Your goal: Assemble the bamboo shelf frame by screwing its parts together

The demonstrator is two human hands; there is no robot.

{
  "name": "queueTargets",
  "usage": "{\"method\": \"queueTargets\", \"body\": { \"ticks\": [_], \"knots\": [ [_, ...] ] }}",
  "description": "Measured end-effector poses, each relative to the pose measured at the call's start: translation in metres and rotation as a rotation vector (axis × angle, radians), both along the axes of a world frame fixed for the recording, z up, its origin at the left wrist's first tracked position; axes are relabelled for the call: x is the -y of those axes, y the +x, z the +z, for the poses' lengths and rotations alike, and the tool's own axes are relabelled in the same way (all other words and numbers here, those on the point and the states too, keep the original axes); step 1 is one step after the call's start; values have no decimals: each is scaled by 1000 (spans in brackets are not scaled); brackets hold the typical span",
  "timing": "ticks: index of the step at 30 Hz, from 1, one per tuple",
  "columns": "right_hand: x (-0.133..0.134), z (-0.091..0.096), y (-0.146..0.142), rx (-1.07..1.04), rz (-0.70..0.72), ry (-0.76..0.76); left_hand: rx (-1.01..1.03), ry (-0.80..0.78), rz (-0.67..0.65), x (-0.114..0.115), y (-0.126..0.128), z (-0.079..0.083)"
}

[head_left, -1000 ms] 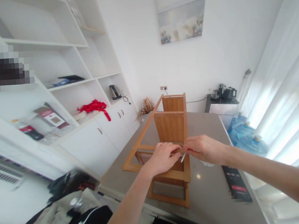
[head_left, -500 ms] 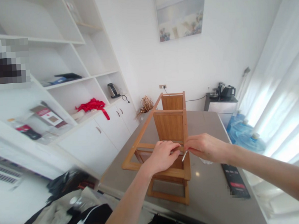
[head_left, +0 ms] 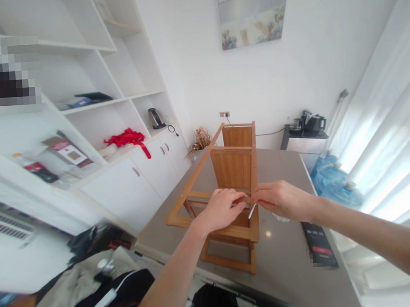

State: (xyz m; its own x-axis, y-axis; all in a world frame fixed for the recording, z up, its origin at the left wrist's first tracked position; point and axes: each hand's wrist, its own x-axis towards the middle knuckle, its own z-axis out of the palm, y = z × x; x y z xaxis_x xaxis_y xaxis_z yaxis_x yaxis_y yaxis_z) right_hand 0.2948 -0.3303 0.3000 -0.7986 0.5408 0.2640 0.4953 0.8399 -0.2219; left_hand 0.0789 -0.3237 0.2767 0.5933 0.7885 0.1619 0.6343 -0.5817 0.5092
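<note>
A wooden rack with slatted panels and square rails lies lengthwise on the grey table. My left hand is curled over a crossbar near its close end, with thumb and fingers around the wood. Just to the right, my right hand pinches a thin silvery hex key against the right-hand rail. One arm of the key sticks out towards me below the fingertips; its other end is hidden by the fingers. Both hands nearly touch at the rail joint.
A phone running a timer and a clear plastic bag lie right of the rack. Blue water bottles stand beyond the table's right edge. White shelving with a kettle is on the left.
My view has shifted slightly. Both hands keep their places on the rack, and the hex key has barely changed its angle.
</note>
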Motion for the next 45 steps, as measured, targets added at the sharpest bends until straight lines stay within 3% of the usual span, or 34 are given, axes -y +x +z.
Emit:
{"method": "queueTargets", "body": {
  "ticks": [17,35,40,45],
  "knots": [
    [-13,0,-1,-11,70,-32,-99,56,4,-6,0,-3],
    [-2,-2,-1,-4,-21,5,-53,36,1,-9,1,-1],
    [4,0,-2,0,-31,24,170,26,92,4,4,13],
    [5,2,-5,-17,-54,-17,39,2,10,21,10,28]
  ]
}}
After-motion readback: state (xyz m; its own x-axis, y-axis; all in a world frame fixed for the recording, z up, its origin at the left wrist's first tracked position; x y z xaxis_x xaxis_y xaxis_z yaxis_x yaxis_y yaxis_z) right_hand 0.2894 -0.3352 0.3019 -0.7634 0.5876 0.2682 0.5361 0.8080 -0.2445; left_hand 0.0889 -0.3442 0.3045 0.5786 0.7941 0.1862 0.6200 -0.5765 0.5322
